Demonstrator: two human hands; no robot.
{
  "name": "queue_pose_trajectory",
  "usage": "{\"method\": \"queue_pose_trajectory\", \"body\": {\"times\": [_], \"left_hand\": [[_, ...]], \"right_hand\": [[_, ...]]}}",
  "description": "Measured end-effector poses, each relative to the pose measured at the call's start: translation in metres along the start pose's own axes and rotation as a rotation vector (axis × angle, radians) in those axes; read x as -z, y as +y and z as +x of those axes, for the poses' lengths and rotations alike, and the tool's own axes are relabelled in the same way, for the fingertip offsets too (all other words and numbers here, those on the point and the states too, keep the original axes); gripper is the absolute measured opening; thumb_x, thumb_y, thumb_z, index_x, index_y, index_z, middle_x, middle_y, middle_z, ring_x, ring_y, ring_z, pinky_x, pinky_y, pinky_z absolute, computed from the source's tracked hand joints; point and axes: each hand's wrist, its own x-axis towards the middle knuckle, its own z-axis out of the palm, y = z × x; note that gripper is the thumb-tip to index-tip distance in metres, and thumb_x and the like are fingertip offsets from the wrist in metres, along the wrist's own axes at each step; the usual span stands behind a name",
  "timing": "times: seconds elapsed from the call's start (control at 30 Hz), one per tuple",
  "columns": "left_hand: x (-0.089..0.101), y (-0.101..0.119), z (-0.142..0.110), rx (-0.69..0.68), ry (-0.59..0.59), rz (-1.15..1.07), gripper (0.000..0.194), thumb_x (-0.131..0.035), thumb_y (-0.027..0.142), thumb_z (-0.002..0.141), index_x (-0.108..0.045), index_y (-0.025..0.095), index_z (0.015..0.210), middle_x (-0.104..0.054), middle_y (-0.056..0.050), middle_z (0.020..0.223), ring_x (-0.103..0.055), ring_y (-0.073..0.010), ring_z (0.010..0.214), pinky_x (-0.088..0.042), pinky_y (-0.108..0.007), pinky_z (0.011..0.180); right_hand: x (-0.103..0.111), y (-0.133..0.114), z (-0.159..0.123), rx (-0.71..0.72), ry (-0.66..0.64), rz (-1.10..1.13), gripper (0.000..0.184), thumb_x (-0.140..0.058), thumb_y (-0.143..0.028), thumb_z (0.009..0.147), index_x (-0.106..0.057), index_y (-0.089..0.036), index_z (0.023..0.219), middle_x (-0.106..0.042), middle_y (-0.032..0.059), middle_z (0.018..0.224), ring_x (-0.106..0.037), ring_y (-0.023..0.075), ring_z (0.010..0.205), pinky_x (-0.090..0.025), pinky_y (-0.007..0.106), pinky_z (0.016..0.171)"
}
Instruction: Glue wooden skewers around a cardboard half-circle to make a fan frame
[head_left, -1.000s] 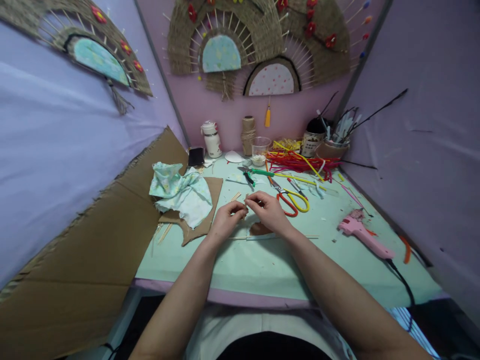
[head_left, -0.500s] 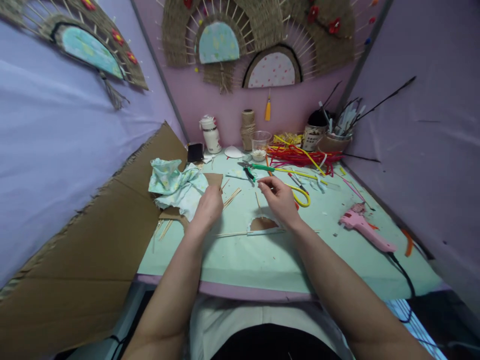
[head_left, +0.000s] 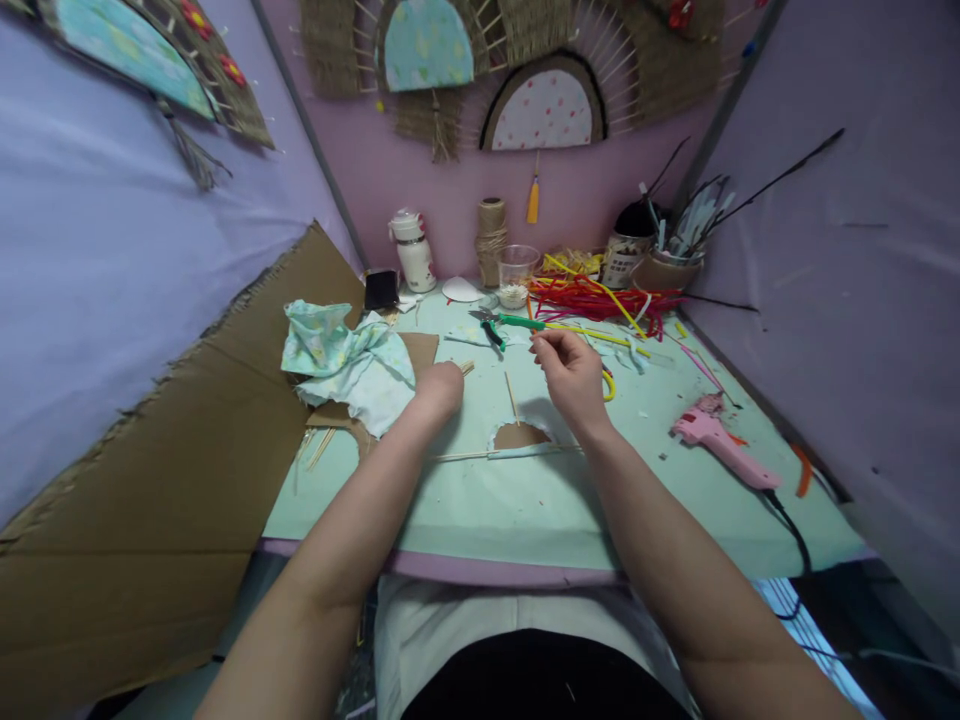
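My left hand (head_left: pixel 441 390) is lowered over a small bundle of thin wooden sticks (head_left: pixel 468 368), its fingers hidden from view. My right hand (head_left: pixel 574 380) is raised above the table with thumb and fingers pinched together; whatever lies between them is too small to make out. Between my wrists lies a half-round piece of brown cardboard (head_left: pixel 519 436) with a pale fabric edge. One stick (head_left: pixel 511 398) points away from its curved top, and another long stick (head_left: pixel 459 457) runs along its straight side.
Crumpled floral cloth (head_left: pixel 349 360) and a large cardboard sheet (head_left: pixel 187 440) are on the left. Green-handled pliers (head_left: pixel 517 321) lie behind my hands, near red pipe cleaners (head_left: pixel 600 305) and a clear cup (head_left: pixel 516 285). A pink glue gun (head_left: pixel 724 448) with a cord rests at right.
My left hand has moved right and over the stick bundle, covering most of it. My right hand has shifted slightly right, still pinched. The camera view has tilted a little downward.
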Motion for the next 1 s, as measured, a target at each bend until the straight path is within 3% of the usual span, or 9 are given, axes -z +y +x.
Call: {"method": "queue_pose_trajectory", "body": {"times": [0.17,0.3,0.33,0.37,0.43,0.5,0.6,0.7,1.0], "left_hand": [[0.003,-0.001,0.004,0.005,0.016,-0.143,0.012,-0.057,0.011,0.08,-0.063,0.011,0.091,-0.067,-0.022,0.09,-0.065,-0.0343,0.098,-0.045,-0.039,0.084],[0.014,-0.001,-0.015,-0.091,0.02,-0.351,0.011,-0.046,0.021,0.092,-0.056,0.018,0.091,-0.064,-0.008,0.082,-0.065,-0.0227,0.086,-0.047,-0.031,0.078],[0.016,0.001,-0.022,-0.132,0.005,-0.464,0.014,-0.041,0.024,0.095,-0.054,0.02,0.092,-0.061,-0.004,0.078,-0.063,-0.018,0.08,-0.047,-0.028,0.075],[0.016,0.003,-0.031,-0.178,-0.053,-0.769,0.013,-0.042,0.027,0.096,-0.052,0.02,0.093,-0.056,0.0,0.074,-0.061,-0.0152,0.073,-0.046,-0.026,0.071],[0.012,0.009,-0.047,-0.269,-0.258,-1.271,0.017,-0.051,0.038,0.093,-0.049,0.021,0.096,-0.046,0.005,0.067,-0.052,-0.0109,0.059,-0.043,-0.023,0.062],[0.004,0.013,-0.059,-0.296,-0.359,-1.482,0.031,-0.064,0.046,0.085,-0.05,0.021,0.096,-0.04,0.008,0.062,-0.036,-0.0066,0.048,-0.032,-0.019,0.052],[-0.009,0.017,-0.066,-0.315,-0.359,-1.542,0.043,-0.073,0.053,0.077,-0.051,0.019,0.091,-0.041,0.008,0.06,-0.028,-0.0046,0.046,-0.022,-0.018,0.046],[-0.018,0.018,-0.065,-0.33,-0.349,-1.553,0.049,-0.074,0.059,0.074,-0.052,0.018,0.087,-0.046,0.007,0.061,-0.032,-0.0049,0.047,-0.024,-0.019,0.046],[-0.025,0.02,-0.063,-0.3,-0.248,-1.549,0.056,-0.073,0.067,0.069,-0.049,0.017,0.078,-0.052,0.004,0.065,-0.032,-0.0041,0.047,-0.02,-0.02,0.047]], "right_hand": [[-0.002,-0.004,-0.003,-0.003,-0.021,-0.005,0.02,-0.058,-0.039,0.085,-0.064,-0.02,0.085,-0.064,0.0016,0.078,-0.055,0.0148,0.07,-0.045,0.029,0.067],[-0.005,-0.005,-0.007,-0.013,-0.099,-0.019,0.019,-0.058,-0.038,0.085,-0.064,-0.019,0.085,-0.065,0.0021,0.079,-0.058,0.016,0.073,-0.046,0.03,0.07],[-0.006,-0.004,-0.008,-0.018,-0.133,-0.029,0.019,-0.059,-0.037,0.085,-0.064,-0.019,0.086,-0.066,0.0025,0.081,-0.059,0.0163,0.075,-0.046,0.03,0.07],[-0.008,-0.003,-0.009,-0.027,-0.171,-0.035,0.02,-0.059,-0.037,0.085,-0.065,-0.019,0.088,-0.067,0.003,0.084,-0.06,0.0166,0.077,-0.047,0.03,0.072],[-0.011,0.0,-0.01,-0.058,-0.255,-0.023,0.022,-0.06,-0.039,0.084,-0.066,-0.019,0.093,-0.07,0.0038,0.089,-0.062,0.017,0.082,-0.048,0.03,0.075],[-0.013,0.003,-0.01,-0.097,-0.335,0.024,0.026,-0.06,-0.042,0.084,-0.067,-0.019,0.095,-0.071,0.0037,0.09,-0.063,0.0172,0.084,-0.048,0.03,0.077],[-0.015,0.005,-0.011,-0.125,-0.39,0.074,0.028,-0.061,-0.046,0.084,-0.067,-0.019,0.088,-0.068,0.0016,0.079,-0.061,0.0159,0.077,-0.048,0.029,0.073],[-0.015,0.004,-0.011,-0.114,-0.373,0.058,0.025,-0.063,-0.043,0.082,-0.065,-0.019,0.076,-0.063,-0.0005,0.069,-0.057,0.0146,0.07,-0.047,0.029,0.072],[-0.017,0.003,-0.015,-0.125,-0.382,0.06,0.01,-0.059,-0.029,0.077,-0.058,-0.02,0.073,-0.062,-0.0027,0.068,-0.057,0.0138,0.064,-0.048,0.029,0.07]]}}
